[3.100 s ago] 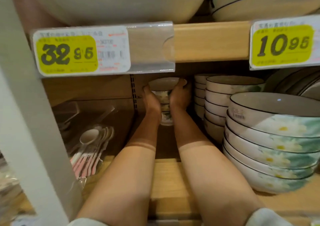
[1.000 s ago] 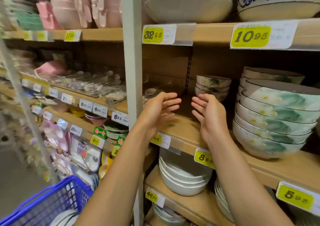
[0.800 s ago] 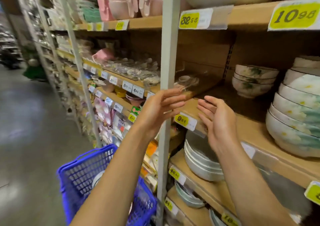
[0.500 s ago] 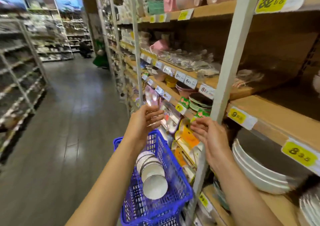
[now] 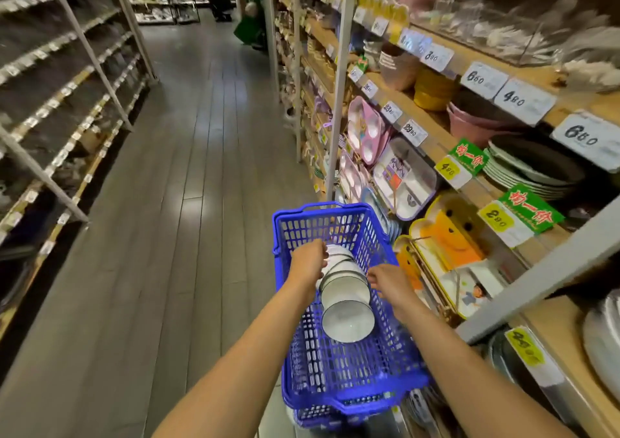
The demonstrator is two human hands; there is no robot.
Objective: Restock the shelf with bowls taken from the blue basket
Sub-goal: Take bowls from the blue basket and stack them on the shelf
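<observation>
Far left there's just the opposite racking [image 5: 57,109] and a long stretch of aisle floor [image 5: 201,156], nothing to do with the job. Then comes the left hand [image 5: 307,263], reaching down into the blue basket [image 5: 339,374] with its fingers curled over the far end of the bowls [image 5: 345,303]. Those are nested and lying on their side in a row, open mouths facing the person, which is probably why both hands go in: squeeze the row from each side and it should lift as one stack instead of sliding apart. The right hand [image 5: 389,281] sits on the other side, fingers bent in toward the bowls, touching or close to it. I honestly can't tell if it has a real grip. So I'd call this the pick-up step, nothing lifted yet. Off to the right is the shelf [image 5: 553,333] run with kids' trays [image 5: 402,179] and price tags, handy for a short carry.
</observation>
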